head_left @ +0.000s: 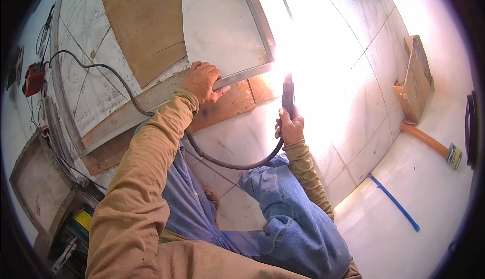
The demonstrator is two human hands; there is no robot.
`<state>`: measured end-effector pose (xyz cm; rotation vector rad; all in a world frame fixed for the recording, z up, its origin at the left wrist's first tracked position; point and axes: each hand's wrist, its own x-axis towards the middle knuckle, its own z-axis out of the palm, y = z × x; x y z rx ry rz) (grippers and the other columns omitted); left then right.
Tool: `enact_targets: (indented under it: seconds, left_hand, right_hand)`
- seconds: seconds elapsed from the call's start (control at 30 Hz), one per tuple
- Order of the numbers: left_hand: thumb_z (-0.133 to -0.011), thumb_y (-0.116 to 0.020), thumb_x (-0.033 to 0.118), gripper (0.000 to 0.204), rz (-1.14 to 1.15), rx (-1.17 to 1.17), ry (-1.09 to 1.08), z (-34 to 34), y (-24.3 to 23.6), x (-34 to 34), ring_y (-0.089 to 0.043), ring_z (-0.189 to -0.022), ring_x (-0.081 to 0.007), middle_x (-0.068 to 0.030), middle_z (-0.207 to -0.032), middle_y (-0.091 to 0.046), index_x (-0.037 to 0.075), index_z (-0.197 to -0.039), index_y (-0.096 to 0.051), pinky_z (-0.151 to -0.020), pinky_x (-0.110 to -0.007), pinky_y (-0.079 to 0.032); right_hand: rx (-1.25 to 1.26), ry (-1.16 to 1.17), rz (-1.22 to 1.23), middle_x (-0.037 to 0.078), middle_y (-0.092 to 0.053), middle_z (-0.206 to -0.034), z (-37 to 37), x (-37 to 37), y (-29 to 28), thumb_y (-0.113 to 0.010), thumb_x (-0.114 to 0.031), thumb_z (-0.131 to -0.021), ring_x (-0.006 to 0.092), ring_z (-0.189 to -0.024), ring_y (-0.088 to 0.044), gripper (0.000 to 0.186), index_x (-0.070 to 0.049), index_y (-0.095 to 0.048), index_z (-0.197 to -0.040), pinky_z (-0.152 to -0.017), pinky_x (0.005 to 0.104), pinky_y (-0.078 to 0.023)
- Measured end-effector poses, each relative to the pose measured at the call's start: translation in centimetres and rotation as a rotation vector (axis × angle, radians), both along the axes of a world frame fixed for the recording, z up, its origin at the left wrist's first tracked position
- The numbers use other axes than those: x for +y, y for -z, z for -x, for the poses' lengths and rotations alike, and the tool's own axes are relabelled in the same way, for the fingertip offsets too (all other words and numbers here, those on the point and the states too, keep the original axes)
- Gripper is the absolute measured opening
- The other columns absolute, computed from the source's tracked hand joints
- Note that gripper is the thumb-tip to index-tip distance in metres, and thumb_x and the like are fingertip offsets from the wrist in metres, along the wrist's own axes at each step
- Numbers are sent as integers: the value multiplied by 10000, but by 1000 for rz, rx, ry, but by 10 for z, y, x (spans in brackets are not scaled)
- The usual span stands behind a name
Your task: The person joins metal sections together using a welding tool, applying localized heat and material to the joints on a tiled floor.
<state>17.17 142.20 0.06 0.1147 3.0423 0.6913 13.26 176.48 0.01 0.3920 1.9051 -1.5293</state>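
My right hand [291, 127] is wrapped round the dark handle of a welding electrode holder [288, 95], its front end pointing away from me. A glaring white welding arc at its tip hides the electrode and the right part of the joint. Beside it, to the left, is the corner of a metal tube frame [247, 73]. My left hand [203, 83] grips the near tube of that frame a short way left of the corner, fingers over the top. From the holder a black cable [214, 163] loops low in front of my knees and passes under my left forearm.
Brown boards [222, 108] and a plywood sheet [144, 24] lie under and beside the frame on white tiles. A red machine [34, 79] stands far left. On the right are an open cardboard box [415, 84], an orange pipe [425, 140] and a blue rod [394, 200].
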Motion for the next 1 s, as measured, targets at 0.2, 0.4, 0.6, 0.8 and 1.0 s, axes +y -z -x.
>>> enact_targets:
  seconds: [0.2,0.4,0.6,0.8,1.0]
  left_hand:
    - [-843,-789,434,421,-110,-38,10,0,7,-4,-618,-973,-321,-130,-938,-656,35,-898,-669,-1023,-453,-433]
    - [-860,-774,476,425,-59,22,22,1,8,-5,-611,-977,-299,-86,-927,-650,68,-853,-653,-1013,-446,-425]
    - [-860,-778,444,395,-40,9,19,2,1,-3,-612,-992,-302,-91,-927,-649,65,-878,-666,-1017,-446,-427]
    - [-827,-785,363,339,25,8,62,-1,3,-6,-608,-1030,-306,-99,-973,-648,64,-939,-670,-1032,-453,-431]
    - [-761,-796,237,327,-28,-18,60,-2,10,-9,-620,-1058,-294,-91,-1042,-672,69,-1011,-668,-1062,-450,-431]
  right_hand:
    - [60,8,205,26,-547,-731,-4,-6,-24,-619,-235,-1041,86,-457,-511,180,-68,-551,-1049,-374,280,-441]
    - [18,8,93,24,-552,-739,0,-26,-46,-615,-234,-1044,93,-452,-510,181,-70,-551,-1086,-366,286,-437]
    - [35,10,98,30,-553,-742,0,-21,-40,-619,-235,-1042,91,-447,-512,192,-61,-543,-1063,-359,281,-430]
    - [44,15,60,36,-574,-780,0,-21,-36,-598,-185,-1051,105,-471,-525,216,-45,-575,-1214,-362,279,-437]
    - [-6,48,59,19,-561,-681,-2,-20,-33,-560,-171,-1063,110,-442,-520,170,-28,-610,-1140,-364,291,-446]
